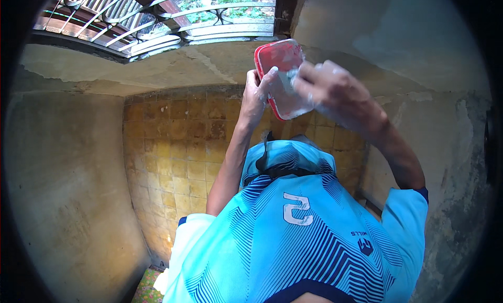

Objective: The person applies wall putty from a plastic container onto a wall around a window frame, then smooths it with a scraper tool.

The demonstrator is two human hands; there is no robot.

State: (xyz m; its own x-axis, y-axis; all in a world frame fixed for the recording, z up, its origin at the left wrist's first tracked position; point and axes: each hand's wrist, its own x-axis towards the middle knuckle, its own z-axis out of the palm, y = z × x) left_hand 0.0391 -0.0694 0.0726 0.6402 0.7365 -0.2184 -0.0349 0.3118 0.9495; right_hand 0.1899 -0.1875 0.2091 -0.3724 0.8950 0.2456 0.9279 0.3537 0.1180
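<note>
My left hand grips a shallow rectangular plastic container or lid with a red rim by its left side, thumb over the edge. It is held up and tilted at the upper middle, with white paste or suds smeared over its inner face. My right hand, blurred by motion, is closed with its fingertips against that face. Something pale bluish-white shows at the fingertips, too smeared to name. White residue also clings to fingers of both hands.
A window with curved metal bars stands ahead, above a worn plaster ledge. Stained plaster walls rise on both sides. Yellow-brown tiles cover the floor below. A patterned colourful cloth or mat lies at the lower left.
</note>
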